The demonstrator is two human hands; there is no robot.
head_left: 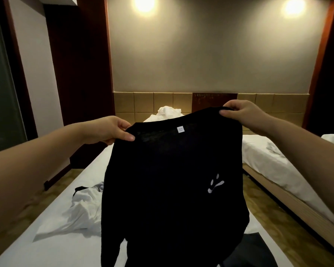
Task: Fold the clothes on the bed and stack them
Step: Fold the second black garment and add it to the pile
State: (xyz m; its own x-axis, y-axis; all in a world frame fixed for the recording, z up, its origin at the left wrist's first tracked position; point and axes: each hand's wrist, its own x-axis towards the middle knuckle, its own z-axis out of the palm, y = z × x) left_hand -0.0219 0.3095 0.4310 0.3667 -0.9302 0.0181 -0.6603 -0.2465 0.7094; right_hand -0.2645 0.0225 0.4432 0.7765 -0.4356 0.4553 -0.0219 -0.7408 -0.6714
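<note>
A black shirt [168, 185] with a small white neck label and a white print on its chest hangs spread in the air over the bed [52, 245]. My left hand [112, 131] pinches its left shoulder. My right hand [241, 112] pinches its right shoulder, held a little higher. The shirt's lower part drapes down to the bed surface. A crumpled white garment with black trim [81, 207] lies on the bed to the left, partly hidden by the shirt. A dark garment [256, 251] lies at the lower right.
A white heap of bedding [167, 112] sits at the head of the bed against the tiled headboard wall [143, 102]. A second bed [274, 162] with rumpled white sheets stands to the right, across a narrow floor gap. A dark wooden panel [81, 74] stands at left.
</note>
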